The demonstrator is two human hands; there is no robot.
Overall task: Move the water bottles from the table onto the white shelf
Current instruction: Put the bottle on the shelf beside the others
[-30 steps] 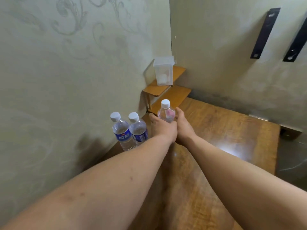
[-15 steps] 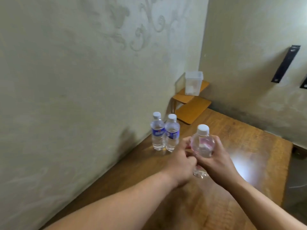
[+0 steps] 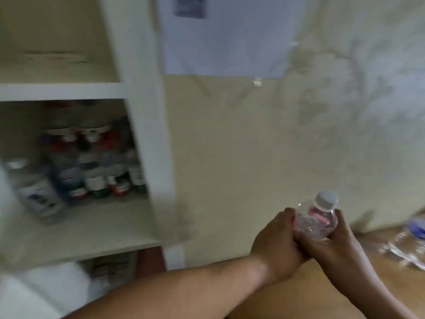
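Observation:
A small clear water bottle (image 3: 316,221) with a white cap and a pink label is held upright in the air above the wooden table (image 3: 322,293). My left hand (image 3: 276,245) grips its left side and my right hand (image 3: 338,240) wraps round its right side and base. The white shelf (image 3: 147,125) stands to the left, its middle board (image 3: 76,229) holding several blurred bottles and jars (image 3: 96,178). Blue-labelled bottles (image 3: 411,240) stand blurred at the right edge on the table.
The view is motion-blurred. A patterned beige wall fills the back, with a pale sheet (image 3: 227,38) stuck on it. The shelf's upright post stands between the shelf boards and the table. White items (image 3: 53,286) sit below the middle board.
The view has swung left from the table corner to the white shelf. Both hands still hold the pink-labelled bottle, which has lifted and travelled left away from the two blue-labelled bottles.

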